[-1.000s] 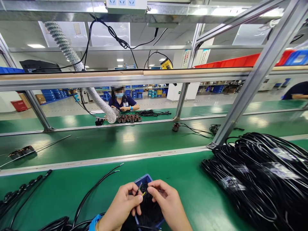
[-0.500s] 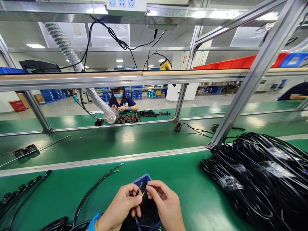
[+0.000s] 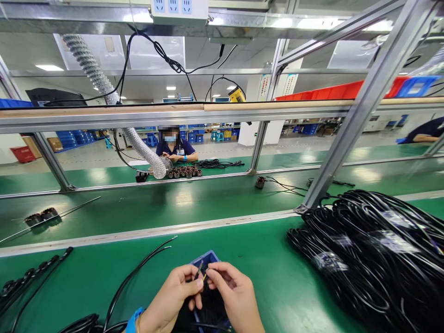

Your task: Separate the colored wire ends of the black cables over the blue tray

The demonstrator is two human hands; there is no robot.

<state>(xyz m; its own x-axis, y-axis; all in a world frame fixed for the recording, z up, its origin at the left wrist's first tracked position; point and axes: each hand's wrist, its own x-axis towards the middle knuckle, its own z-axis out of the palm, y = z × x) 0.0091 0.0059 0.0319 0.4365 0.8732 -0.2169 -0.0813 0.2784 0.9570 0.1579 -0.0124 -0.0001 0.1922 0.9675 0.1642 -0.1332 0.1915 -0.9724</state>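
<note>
Cable end (image 3: pixel 198 273) in left fingers (image 3: pixel 192 287), right fingers (image 3: pixel 216 279) at yellow wire (image 3: pixel 204 277)

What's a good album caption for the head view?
Bare fingers handle coloured wires of a black cable over a blue bin, coiled cables at right.

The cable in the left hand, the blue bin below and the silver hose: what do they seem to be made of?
Cable: black cover, probably rubber or soft plastic, sheen unclear, with thin coloured wires, one yellow, at its end.
Bin: likely hard, smooth plastic, from its straight, evenly blue rim.
Hose: seemingly thin metal foil, by its bright, crinkled surface, though foil-coated plastic could look alike.
</note>
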